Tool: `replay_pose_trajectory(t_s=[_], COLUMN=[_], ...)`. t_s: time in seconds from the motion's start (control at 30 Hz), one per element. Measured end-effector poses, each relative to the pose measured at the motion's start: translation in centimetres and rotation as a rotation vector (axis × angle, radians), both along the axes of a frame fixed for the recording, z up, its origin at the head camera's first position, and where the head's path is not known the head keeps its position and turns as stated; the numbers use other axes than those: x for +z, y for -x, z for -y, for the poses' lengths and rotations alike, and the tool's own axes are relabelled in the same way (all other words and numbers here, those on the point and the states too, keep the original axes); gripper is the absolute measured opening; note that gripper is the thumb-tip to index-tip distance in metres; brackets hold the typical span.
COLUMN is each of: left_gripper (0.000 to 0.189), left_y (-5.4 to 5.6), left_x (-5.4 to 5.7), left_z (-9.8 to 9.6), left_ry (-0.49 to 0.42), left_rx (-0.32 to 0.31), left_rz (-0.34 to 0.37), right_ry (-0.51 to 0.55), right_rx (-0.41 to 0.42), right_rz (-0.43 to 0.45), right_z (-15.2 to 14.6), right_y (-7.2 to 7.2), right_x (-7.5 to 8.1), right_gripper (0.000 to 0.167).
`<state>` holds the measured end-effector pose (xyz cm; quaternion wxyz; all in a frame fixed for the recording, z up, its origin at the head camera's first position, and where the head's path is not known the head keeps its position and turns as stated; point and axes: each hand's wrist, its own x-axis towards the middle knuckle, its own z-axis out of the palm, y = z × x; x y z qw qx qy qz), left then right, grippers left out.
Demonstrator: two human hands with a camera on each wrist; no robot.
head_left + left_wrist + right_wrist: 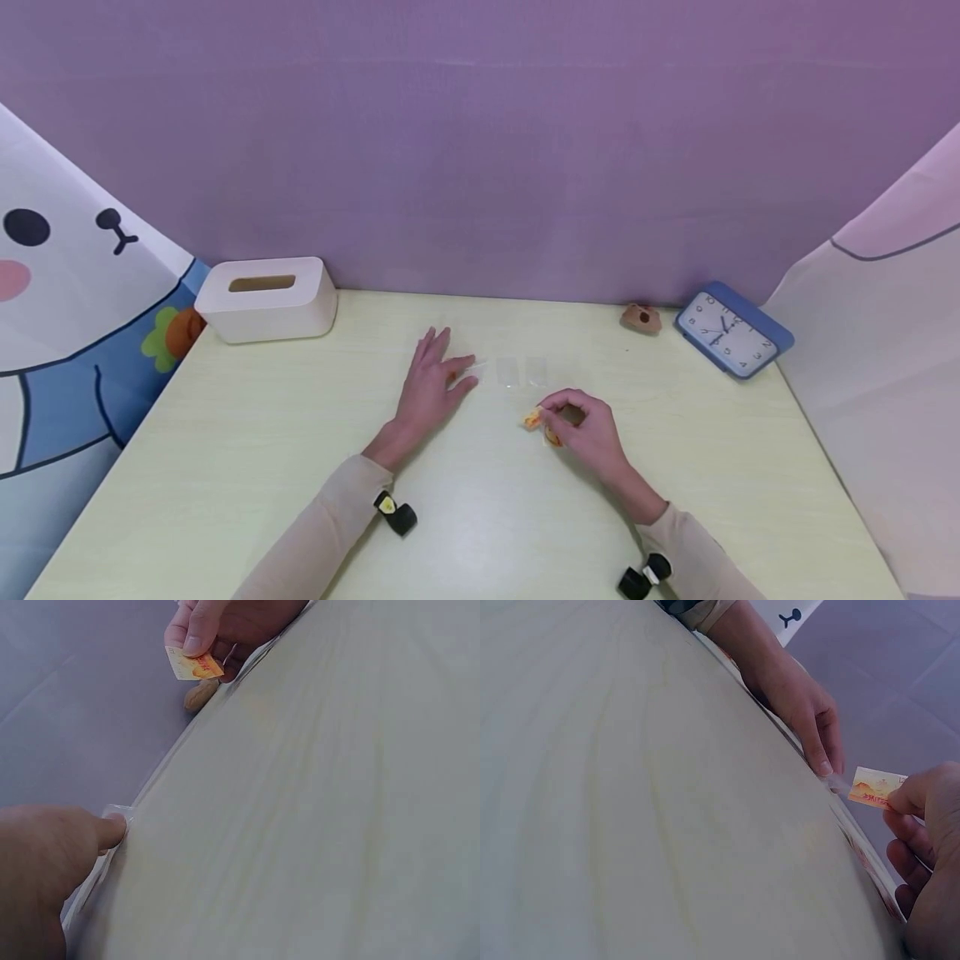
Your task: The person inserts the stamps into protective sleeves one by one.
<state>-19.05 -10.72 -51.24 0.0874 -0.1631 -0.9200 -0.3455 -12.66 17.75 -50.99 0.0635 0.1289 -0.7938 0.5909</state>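
Note:
My left hand (431, 387) pinches a small clear plastic sleeve (120, 810) between thumb and forefinger, its other fingers stretched out. In the head view the hand is left of the table's middle, low over the top. To the right, my right hand (592, 433) pinches a small yellow and orange printed card (532, 418) by one edge. That card (871, 787) points toward the left hand in the right wrist view, close to the sleeve. Another orange printed piece (553, 437) shows just under the right fingers, partly hidden.
Two clear plastic sleeves, a left one (507, 372) and a right one (536, 372), lie flat on the pale table (465, 500) between the hands. A white tissue box (270, 312) stands back left. A small brown object (641, 318) and a blue clock (733, 331) are back right.

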Motion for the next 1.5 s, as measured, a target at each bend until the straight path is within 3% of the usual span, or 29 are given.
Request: replay_pose_trajectory(t_s=[0.37, 0.53, 0.83, 1.1, 1.4, 1.5], left_gripper=[0.025, 0.023, 0.024, 0.030, 0.049, 0.044], left_y=[-0.9, -1.6, -3.5, -4.5, -4.6, -4.6], left_x=[0.4, 0.7, 1.4, 1.4, 0.9, 0.9], left_z=[0.1, -0.1, -1.0, -1.7, -1.7, -1.7], left_ry=[-0.141, -0.249, -0.515, -0.540, -0.545, -0.545], left_rx=[-0.011, -0.021, -0.073, -0.064, -0.104, -0.100], left_rz=[-0.044, -0.075, 0.041, 0.156, 0.130, 0.145], right_ry=[0.010, 0.013, 0.007, 0.009, 0.035, 0.039], right_rx=[0.006, 0.005, -0.003, -0.008, -0.014, -0.024], right_rz=[0.023, 0.031, 0.037, 0.028, 0.044, 0.043], right_z=[0.1, 0.2, 0.2, 0.3, 0.3, 0.2], right_y=[-0.1, -0.1, -0.1, 0.0, 0.0, 0.0], right_x=[0.2, 0.3, 0.4, 0.4, 0.5, 0.5], right_gripper=[0.008, 0.008, 0.006, 0.006, 0.005, 0.004])
